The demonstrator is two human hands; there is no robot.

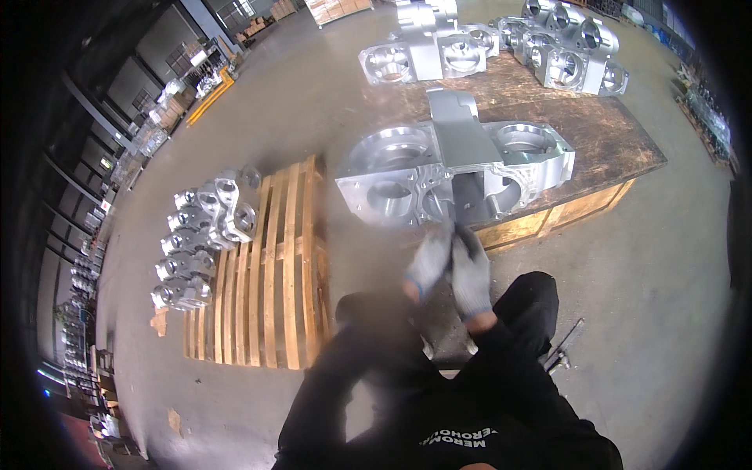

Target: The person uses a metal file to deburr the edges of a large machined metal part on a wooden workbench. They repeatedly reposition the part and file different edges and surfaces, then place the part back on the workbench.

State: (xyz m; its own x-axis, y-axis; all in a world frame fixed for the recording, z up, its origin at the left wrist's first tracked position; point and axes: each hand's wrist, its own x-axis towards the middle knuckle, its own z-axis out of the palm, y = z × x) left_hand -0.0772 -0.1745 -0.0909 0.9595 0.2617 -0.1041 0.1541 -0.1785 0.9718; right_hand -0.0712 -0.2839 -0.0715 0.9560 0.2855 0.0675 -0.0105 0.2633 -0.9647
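Note:
Both my hands wear pale grey work gloves, and the right glove's fingertips look dark. My left hand [429, 262] and my right hand [470, 278] meet just in front of a large machined metal housing [466, 141]. Their fingers are drawn in close together; whatever is between them, if anything, is too small or hidden to make out. The silvery housing has round bores on both sides and a raised flat middle block. It rests at the near edge of a worn wooden worktable [619, 145], above my hands. Whether my fingertips touch its lower edge I cannot tell.
More metal housings [427, 55] stand at the table's far side, with another group [564, 47] at the far right. A slatted wooden pallet [270, 274] lies on my left, smaller castings [207, 227] along its left side. A long metal tool [564, 348] is near my right knee.

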